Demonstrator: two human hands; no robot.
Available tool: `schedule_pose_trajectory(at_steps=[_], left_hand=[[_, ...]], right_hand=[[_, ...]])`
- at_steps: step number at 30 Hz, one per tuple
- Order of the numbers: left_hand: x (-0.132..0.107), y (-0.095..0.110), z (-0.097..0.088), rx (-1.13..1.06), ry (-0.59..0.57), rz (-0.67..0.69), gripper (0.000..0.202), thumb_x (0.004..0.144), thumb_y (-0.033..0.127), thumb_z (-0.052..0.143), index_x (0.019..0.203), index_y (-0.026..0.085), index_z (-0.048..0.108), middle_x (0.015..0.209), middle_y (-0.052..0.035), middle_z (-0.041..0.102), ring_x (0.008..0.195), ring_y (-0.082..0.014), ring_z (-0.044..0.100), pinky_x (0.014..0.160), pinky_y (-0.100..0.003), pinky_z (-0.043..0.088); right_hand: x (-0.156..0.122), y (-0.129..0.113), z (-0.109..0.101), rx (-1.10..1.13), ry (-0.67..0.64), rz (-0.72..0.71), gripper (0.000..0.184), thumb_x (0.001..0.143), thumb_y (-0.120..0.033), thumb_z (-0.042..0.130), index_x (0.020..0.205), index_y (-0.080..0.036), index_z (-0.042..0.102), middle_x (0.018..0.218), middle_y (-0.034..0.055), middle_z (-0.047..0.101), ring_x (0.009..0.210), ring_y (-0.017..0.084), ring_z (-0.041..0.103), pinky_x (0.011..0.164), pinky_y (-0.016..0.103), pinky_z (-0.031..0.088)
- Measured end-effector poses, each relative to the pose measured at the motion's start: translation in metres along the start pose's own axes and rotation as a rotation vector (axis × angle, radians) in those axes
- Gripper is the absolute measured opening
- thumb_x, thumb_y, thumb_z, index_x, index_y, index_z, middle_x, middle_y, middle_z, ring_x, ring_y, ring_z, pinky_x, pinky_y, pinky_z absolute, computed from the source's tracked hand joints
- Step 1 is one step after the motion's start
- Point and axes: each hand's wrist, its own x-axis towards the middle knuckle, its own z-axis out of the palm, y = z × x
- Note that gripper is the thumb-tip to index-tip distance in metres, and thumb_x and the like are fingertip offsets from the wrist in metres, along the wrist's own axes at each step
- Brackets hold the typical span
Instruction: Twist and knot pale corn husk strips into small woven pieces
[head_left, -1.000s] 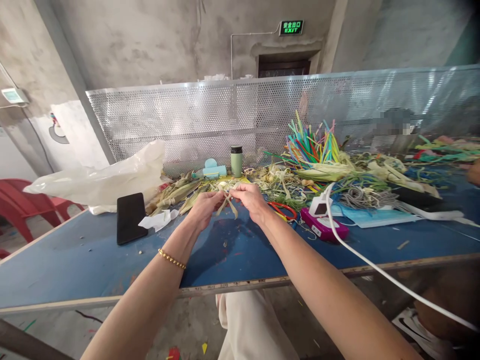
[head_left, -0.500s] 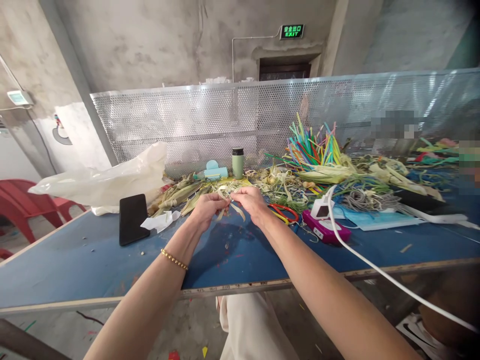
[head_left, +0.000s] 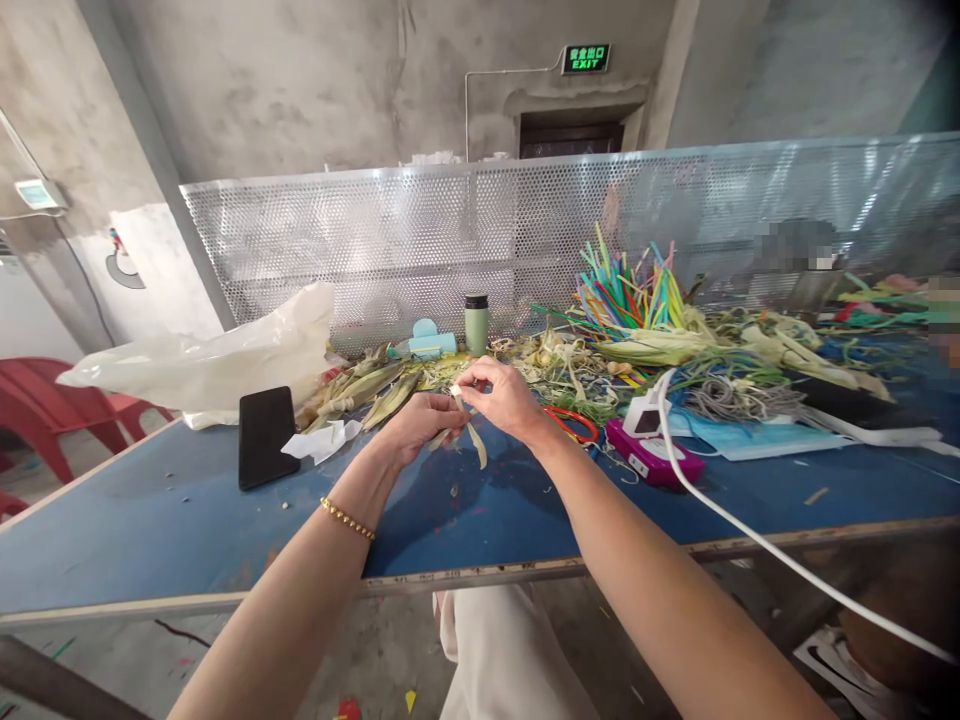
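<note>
Close together above the blue table [head_left: 315,540], both hands work on pale corn husk strips. My left hand [head_left: 417,424] is closed, its thumb and fingers pinching the husk. My right hand [head_left: 505,398] is shut on the upper part of the same piece, fingertips just above the left thumb. One loose husk strip [head_left: 478,447] hangs down between the hands. Fingers hide most of the gripped part. Behind them lie dry corn husks [head_left: 390,398] and a heap of shredded scraps [head_left: 555,365].
A green bottle [head_left: 476,325] stands behind the hands. Left lie a black phone [head_left: 267,438], crumpled paper [head_left: 322,440] and a plastic bag [head_left: 225,350]. Right are colourful stems [head_left: 622,290], a purple power strip [head_left: 652,455] and a white cable [head_left: 720,510]. A perforated metal screen [head_left: 390,240] backs the table.
My right hand has risen slightly, its fingers now bent over the top of the husk. The dangling strip has shifted a little lower. My left hand stays nearly in place.
</note>
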Motion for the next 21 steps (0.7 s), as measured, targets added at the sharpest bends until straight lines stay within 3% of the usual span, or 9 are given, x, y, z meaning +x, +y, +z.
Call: schedule_pose_trajectory(at_steps=[8,15,21], left_hand=[[-0.001,0.006,-0.001,-0.003,0.143,-0.056,0.021,0.062,0.024,0.076,0.053,0.015,0.060,0.051,-0.0017,0.058,0.042,-0.0082,0.044,0.043,-0.024,0.028],[0.000,0.007,-0.002,0.007,0.237,-0.094,0.024,0.063,0.028,0.074,0.053,0.017,0.055,0.049,-0.0002,0.055,0.037,-0.0071,0.042,0.038,-0.023,0.018],[0.002,0.007,-0.005,-0.058,0.301,-0.083,0.020,0.064,0.026,0.077,0.062,0.015,0.061,0.055,0.0016,0.056,0.036,-0.0063,0.043,0.038,-0.023,0.021]], right_hand=[[-0.003,-0.005,0.002,0.137,-0.044,0.033,0.006,0.076,-0.016,0.062,0.079,-0.018,0.066,0.073,0.0009,0.067,0.063,0.013,0.056,0.062,0.025,0.044],[-0.006,-0.006,0.001,0.036,-0.077,-0.114,0.014,0.086,-0.020,0.061,0.080,-0.019,0.075,0.083,0.0046,0.072,0.074,0.016,0.062,0.070,0.029,0.045],[-0.004,0.004,0.002,0.019,-0.062,-0.105,0.014,0.087,-0.022,0.066,0.082,-0.022,0.079,0.081,0.0052,0.070,0.074,0.017,0.062,0.069,0.029,0.045]])
